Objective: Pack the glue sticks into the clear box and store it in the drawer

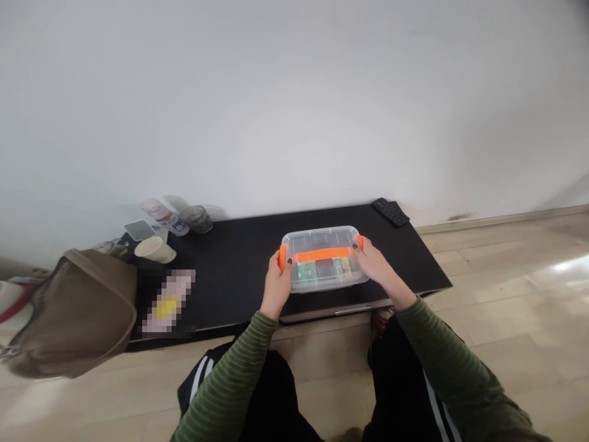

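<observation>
A clear plastic storage box [322, 239] with an orange handle and orange side latches is in front of me, over the black table. Its lid is on. Green and yellow items show through the plastic, too unclear to name. My left hand [277, 283] grips the box's left end, thumb by the orange latch. At the opposite end my right hand [372, 261] holds it, thumb on top near the right latch. Whether the box rests on the tabletop or is slightly raised, I cannot tell.
The black table [239, 264] stands against a white wall. At its left are a brown bag [87, 313], a paper cup [154, 248], a spray can [163, 215], a dark glass [197, 219] and a blurred-out pink item [172, 291]. Two black remotes [390, 211] lie at the back right.
</observation>
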The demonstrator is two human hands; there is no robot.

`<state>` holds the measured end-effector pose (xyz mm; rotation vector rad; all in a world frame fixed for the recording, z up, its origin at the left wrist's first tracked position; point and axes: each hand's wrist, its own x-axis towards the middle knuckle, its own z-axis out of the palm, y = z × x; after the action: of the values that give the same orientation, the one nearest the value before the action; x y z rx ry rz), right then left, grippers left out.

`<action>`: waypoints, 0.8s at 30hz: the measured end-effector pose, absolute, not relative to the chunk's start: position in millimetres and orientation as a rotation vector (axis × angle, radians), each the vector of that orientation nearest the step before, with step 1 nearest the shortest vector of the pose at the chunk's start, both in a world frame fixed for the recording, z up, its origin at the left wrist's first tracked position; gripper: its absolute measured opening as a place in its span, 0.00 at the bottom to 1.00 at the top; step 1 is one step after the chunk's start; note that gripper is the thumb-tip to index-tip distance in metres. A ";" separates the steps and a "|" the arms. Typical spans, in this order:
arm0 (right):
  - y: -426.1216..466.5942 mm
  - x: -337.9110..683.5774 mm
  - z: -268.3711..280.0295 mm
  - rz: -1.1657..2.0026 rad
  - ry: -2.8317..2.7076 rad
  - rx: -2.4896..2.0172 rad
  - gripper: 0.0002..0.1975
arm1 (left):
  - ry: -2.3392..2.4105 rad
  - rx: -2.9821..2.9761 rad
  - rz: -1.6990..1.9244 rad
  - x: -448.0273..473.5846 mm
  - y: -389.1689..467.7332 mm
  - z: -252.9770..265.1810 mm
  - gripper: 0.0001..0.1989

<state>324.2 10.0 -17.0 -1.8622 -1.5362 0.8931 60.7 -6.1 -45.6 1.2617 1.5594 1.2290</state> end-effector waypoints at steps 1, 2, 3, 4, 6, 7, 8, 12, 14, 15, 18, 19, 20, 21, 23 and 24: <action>9.5 326.6 -16.6 0.858 -1.557 -1.845 0.18 | 1.545 1.241 1.238 60.3 -5.8 -45.9 0.24; 8.2 329.7 -15.7 0.807 -1.570 -1.827 0.19 | 1.531 1.222 1.242 59.9 -5.6 -46.0 0.24; 5.9 333.6 -13.9 0.747 -1.571 -1.802 0.21 | 1.520 1.204 1.243 59.5 -5.5 -45.8 0.24; 2.4 338.0 -11.1 0.684 -1.565 -1.772 0.22 | 1.508 1.187 1.245 59.2 -5.6 -45.4 0.24; -7.9 347.2 -2.6 0.568 -1.546 -1.700 0.23 | 1.490 1.163 1.252 59.1 -6.0 -44.1 0.25; -14.6 351.4 2.6 0.523 -1.546 -1.657 0.22 | 1.486 1.155 1.254 59.3 -6.2 -43.3 0.25; -22.2 354.7 8.0 0.480 -1.548 -1.612 0.20 | 1.483 1.148 1.250 59.6 -6.4 -42.7 0.25; -59.8 357.4 18.8 0.322 -1.601 -1.465 0.14 | 1.466 1.115 1.214 61.6 -5.1 -42.8 0.25; -82.1 351.8 9.5 0.339 -1.664 -1.431 0.12 | 1.461 1.097 1.207 62.7 -3.1 -44.7 0.25; -93.5 347.8 -0.4 0.395 -1.699 -1.426 0.11 | 1.463 1.088 1.209 63.2 -1.9 -46.0 0.25; -123.9 332.7 -51.4 0.692 -1.746 -1.450 0.09 | 1.479 1.069 1.226 63.9 1.3 -49.6 0.24; -131.0 327.5 -73.8 0.826 -1.697 -1.489 0.09 | 1.482 1.069 1.235 63.9 2.1 -50.5 0.24; -136.0 322.4 -97.5 0.979 -1.587 -1.554 0.08 | 1.482 1.074 1.241 63.8 2.7 -51.3 0.24; -138.7 317.6 -121.2 1.153 -1.394 -1.655 0.08 | 1.478 1.085 1.245 63.6 3.2 -51.8 0.24; -137.3 309.1 -164.6 1.493 -0.787 -1.855 0.05 | 1.461 1.111 1.249 63.4 3.7 -52.0 0.24; -133.8 305.5 -182.6 1.535 -0.668 -1.884 0.05 | 1.452 1.122 1.251 63.4 3.6 -51.8 0.24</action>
<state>305.5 -133.8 -182.6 -1.8841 -0.6684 1.5348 63.4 3.6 -51.8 1.1217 1.4523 1.2507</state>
